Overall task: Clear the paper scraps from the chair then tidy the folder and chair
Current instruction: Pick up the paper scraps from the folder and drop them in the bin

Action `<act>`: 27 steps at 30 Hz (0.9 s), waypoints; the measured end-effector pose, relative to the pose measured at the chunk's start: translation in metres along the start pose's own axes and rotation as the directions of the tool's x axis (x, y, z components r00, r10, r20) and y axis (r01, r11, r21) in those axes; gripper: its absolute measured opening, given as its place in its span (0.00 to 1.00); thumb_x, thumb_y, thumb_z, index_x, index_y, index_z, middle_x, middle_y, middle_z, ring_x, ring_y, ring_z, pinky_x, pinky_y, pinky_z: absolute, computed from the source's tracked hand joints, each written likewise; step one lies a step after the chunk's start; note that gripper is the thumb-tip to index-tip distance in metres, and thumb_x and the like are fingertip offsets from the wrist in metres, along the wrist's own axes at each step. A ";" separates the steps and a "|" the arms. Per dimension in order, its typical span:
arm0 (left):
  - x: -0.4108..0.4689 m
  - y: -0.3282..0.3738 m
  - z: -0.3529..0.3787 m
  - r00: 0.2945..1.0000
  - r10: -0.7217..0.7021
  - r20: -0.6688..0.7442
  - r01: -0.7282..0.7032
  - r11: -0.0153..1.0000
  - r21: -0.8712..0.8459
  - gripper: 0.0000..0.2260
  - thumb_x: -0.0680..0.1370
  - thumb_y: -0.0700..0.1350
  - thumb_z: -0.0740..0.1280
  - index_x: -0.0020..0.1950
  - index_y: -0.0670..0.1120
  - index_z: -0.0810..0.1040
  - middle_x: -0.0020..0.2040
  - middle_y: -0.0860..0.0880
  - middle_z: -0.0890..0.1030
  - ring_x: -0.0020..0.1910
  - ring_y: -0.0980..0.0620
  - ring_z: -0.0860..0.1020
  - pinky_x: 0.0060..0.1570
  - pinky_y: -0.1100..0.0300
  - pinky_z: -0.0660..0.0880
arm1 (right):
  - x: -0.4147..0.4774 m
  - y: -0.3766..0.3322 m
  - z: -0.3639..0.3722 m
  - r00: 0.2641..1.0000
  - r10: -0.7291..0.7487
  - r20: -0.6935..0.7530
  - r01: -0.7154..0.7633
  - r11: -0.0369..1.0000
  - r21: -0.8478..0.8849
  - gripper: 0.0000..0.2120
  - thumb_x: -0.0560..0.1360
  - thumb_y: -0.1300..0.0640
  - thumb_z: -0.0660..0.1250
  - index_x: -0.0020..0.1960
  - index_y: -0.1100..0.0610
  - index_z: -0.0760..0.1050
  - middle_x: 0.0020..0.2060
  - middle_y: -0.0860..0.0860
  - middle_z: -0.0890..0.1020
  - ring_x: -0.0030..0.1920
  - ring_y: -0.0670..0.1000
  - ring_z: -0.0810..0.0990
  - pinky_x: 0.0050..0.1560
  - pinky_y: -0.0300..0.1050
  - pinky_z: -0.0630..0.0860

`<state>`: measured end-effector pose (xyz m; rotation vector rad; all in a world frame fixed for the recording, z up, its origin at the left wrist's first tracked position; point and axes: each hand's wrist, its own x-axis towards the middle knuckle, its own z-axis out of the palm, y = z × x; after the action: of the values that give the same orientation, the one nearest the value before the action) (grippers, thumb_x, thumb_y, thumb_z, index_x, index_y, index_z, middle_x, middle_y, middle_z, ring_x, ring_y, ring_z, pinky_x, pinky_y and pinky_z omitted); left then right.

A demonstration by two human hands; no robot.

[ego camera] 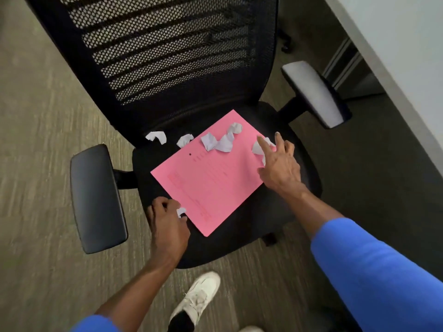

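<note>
A pink folder point(208, 178) lies askew on the black seat of an office chair point(275, 216). Several crumpled white paper scraps sit near the backrest: two on the bare seat point(157, 137) point(184, 140), a larger twisted clump on the folder point(221, 138). My left hand point(167, 224) rests at the folder's near left corner, fingers closed around a small white scrap point(181, 211). My right hand point(279, 164) reaches over the folder's right edge with fingers spread, fingertips touching another scrap point(259, 147); whether it grips that scrap is unclear.
The chair has a mesh backrest point(167, 51) and two padded armrests point(96, 200) point(316, 94). A white desk or wall edge point(395, 68) runs along the right. Carpet surrounds the chair; my white shoe point(199, 298) stands just in front of the seat.
</note>
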<state>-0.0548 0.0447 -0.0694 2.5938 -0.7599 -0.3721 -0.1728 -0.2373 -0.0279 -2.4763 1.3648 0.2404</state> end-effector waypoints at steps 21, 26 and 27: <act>-0.017 0.040 -0.003 0.965 0.261 0.005 -0.248 0.925 -0.289 0.05 0.77 0.36 0.72 0.48 0.46 0.83 0.48 0.52 0.79 0.47 0.50 0.79 0.45 0.53 0.79 | -0.061 0.028 0.051 0.970 0.012 -0.244 0.031 0.985 0.171 0.18 0.74 0.71 0.68 0.57 0.54 0.84 0.47 0.52 0.77 0.48 0.58 0.80 0.42 0.46 0.70; -0.049 0.078 0.025 0.931 0.339 0.134 -0.269 0.888 -0.374 0.08 0.75 0.36 0.72 0.46 0.49 0.82 0.45 0.55 0.81 0.46 0.52 0.81 0.47 0.49 0.80 | -0.132 0.066 0.076 0.939 0.237 -0.250 -0.094 0.875 0.475 0.14 0.71 0.66 0.75 0.51 0.49 0.87 0.45 0.49 0.83 0.42 0.52 0.83 0.44 0.38 0.72; -0.056 0.085 0.033 0.924 0.337 0.179 -0.244 0.883 -0.400 0.08 0.75 0.37 0.73 0.46 0.50 0.82 0.44 0.56 0.81 0.45 0.53 0.81 0.47 0.50 0.80 | -0.149 0.074 0.082 0.933 0.270 -0.238 -0.109 0.843 0.527 0.15 0.69 0.66 0.76 0.49 0.48 0.87 0.43 0.47 0.83 0.40 0.50 0.83 0.43 0.35 0.72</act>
<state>-0.1508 0.0005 -0.0524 2.0611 -1.0388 -0.6783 -0.3147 -0.1281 -0.0753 -1.9841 1.5536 -0.4327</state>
